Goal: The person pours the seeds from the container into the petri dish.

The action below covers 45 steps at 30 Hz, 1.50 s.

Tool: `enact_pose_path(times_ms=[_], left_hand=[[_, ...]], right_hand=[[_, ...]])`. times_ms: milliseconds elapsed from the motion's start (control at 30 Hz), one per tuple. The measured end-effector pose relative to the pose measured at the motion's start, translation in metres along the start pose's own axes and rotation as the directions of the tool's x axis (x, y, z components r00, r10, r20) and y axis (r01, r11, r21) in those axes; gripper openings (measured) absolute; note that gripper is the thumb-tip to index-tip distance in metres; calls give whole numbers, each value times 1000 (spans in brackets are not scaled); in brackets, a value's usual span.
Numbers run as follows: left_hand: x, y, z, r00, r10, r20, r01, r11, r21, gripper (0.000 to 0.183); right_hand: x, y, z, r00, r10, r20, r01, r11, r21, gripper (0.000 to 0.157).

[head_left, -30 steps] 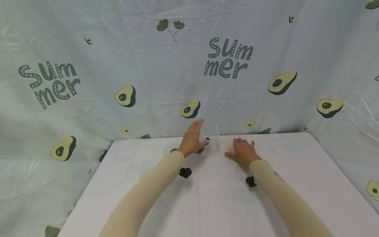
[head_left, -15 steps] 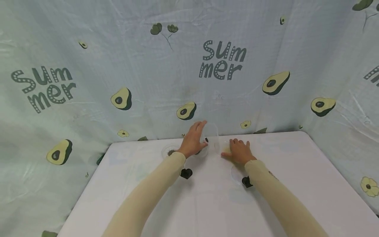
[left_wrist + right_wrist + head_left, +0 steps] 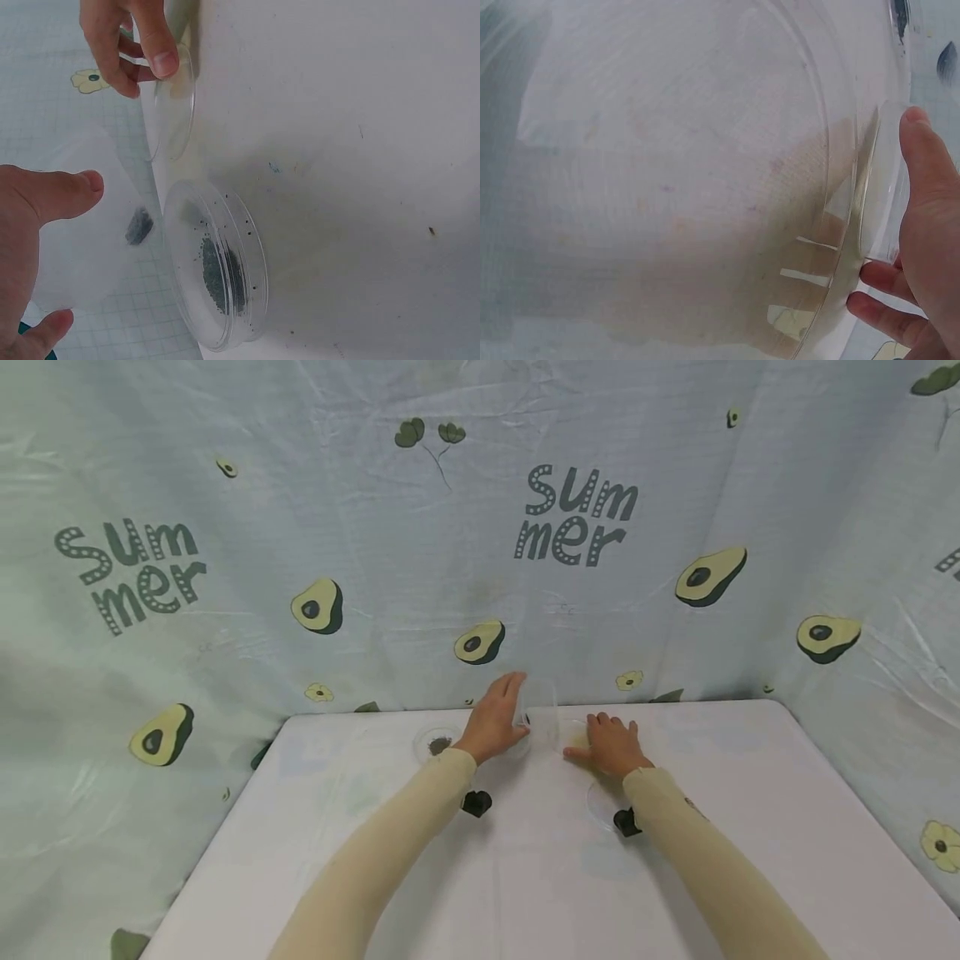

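My left hand (image 3: 493, 720) grips a clear, thin translucent piece (image 3: 542, 714) and holds it up near the table's back edge. In the left wrist view the thumb lies across this piece (image 3: 82, 255), with a finger lower on it. To its right, my right hand (image 3: 611, 745) pinches the rim of a round clear dish (image 3: 174, 120), tilted on edge in the left wrist view. A clear round dish (image 3: 256, 300) with dark green grains stands below the left hand. Another round dish (image 3: 437, 728) with dark grains lies left of that hand.
One more clear dish (image 3: 598, 807) lies beside the right sleeve. Black heart-shaped pieces (image 3: 476, 803) show at both wrists. Behind the white table (image 3: 495, 893) hangs a printed curtain (image 3: 420, 552), close to its back edge. Stray dark specks (image 3: 431, 231) dot the tabletop.
My left hand has come slightly lower and to the right with the translucent piece, whose outline now looks straighter. The right hand stays nearly still; the head view shifts a little.
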<state>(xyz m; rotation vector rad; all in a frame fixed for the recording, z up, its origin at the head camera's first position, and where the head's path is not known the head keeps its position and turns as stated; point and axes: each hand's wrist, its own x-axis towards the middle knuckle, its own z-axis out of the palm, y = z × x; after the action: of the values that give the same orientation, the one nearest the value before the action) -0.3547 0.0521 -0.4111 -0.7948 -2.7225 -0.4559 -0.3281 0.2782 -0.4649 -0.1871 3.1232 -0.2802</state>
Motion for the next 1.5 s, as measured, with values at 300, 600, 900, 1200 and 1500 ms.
enact_pose_path(times_ms=[300, 600, 900, 1200, 1500], left_hand=[[-3, 2, 0, 999, 27, -24, -26, 1000, 11, 90], [-1, 4, -2, 998, 64, -19, -63, 997, 51, 89], [4, 11, 5, 995, 104, -12, -103, 991, 81, 87], [5, 13, 10, 988, 149, -30, -146, 985, 86, 87], [3, 19, 10, 990, 142, 0, -141, 985, 97, 87]], right_hand=[[-3, 0, 0, 1000, 4, -2, -4, 1000, 7, 88], [0, -2, -2, 1000, -8, 9, 8, 1000, 2, 88], [0, 1, 1, 1000, 2, 13, -2, 1000, 11, 88], [-6, -4, -3, 1000, 12, 2, -12, 1000, -1, 87], [-11, -7, -7, 1000, 11, 13, -11, 1000, 13, 86]])
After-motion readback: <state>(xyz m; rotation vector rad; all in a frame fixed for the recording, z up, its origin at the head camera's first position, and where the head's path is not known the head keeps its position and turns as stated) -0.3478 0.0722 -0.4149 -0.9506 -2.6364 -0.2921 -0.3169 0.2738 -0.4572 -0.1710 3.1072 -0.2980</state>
